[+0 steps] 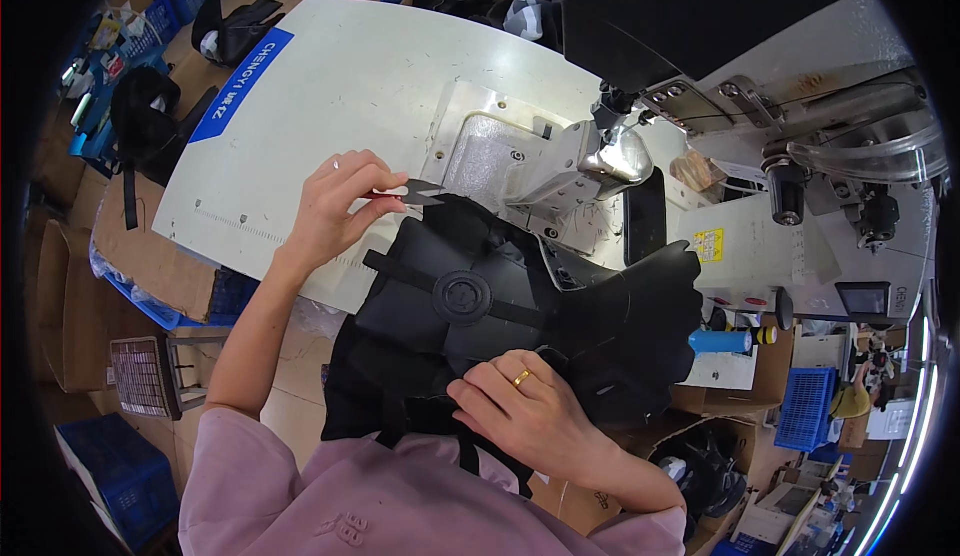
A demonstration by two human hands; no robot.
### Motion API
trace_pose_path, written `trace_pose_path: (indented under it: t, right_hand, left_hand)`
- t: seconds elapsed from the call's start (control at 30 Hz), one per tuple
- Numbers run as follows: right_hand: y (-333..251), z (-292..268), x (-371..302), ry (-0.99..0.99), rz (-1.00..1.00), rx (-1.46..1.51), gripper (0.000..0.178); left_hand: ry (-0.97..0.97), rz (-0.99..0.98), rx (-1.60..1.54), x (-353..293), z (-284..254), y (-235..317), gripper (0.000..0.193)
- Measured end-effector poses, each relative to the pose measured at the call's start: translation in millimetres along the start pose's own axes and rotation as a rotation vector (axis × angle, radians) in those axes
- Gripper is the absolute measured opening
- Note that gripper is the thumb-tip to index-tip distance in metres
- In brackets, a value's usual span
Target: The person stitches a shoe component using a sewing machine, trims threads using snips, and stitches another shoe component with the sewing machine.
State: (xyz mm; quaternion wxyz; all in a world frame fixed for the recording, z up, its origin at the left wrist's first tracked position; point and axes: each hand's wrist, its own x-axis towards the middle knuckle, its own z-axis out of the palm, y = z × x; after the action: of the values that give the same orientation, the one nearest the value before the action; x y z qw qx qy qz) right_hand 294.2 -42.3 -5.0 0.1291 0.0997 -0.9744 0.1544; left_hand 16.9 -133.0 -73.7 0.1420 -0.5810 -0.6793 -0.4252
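Clamped between the thumb and fingers of your left hand (345, 201) is a pair of snips (425, 193), a little red showing at your fingertips and the grey blades pointing right. Their tips come just beside the top edge of the black piece (400, 326), close enough that you cannot tell from this view whether they touch it. Your right hand (530, 406), a gold ring (521, 378) on one finger, rests with bent fingers on the near part of that piece; its fingertips are partly hidden, so whether they pinch the material cannot be told.

The black piece lies in front of you, between your body and the white table (330, 86), its upper part reaching over the table's near edge. A dark strap (400, 269) crosses it, and a round disc (462, 298) sits on the strap between your two hands. Toward the right the piece spreads into a wavy edge, near a blue bottle-shaped object (720, 341).

Beyond the piece, a metal post (560, 171) rises from the tabletop, with the large machine (850, 226) to its right. Thread scraps (405, 41) dot the far side of the table, and a blue label (240, 86) runs along its left edge.
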Motion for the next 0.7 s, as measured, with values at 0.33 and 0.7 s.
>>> trace_pose_path:
  t: [0.33, 0.7]
  right_hand:
    - [-5.6, 4.2, 0.7, 0.001, 0.013, 0.027, 0.031]
    - [-19.8, -49.7, 0.3, 0.437, 0.092, -0.300, 0.031]
  left_hand:
    - [-0.060, -0.083, -0.169, -1.1, 19.0, -5.4, 0.018]
    - [0.082, -0.205, -0.285, 2.1, 9.1, 4.7, 0.018]
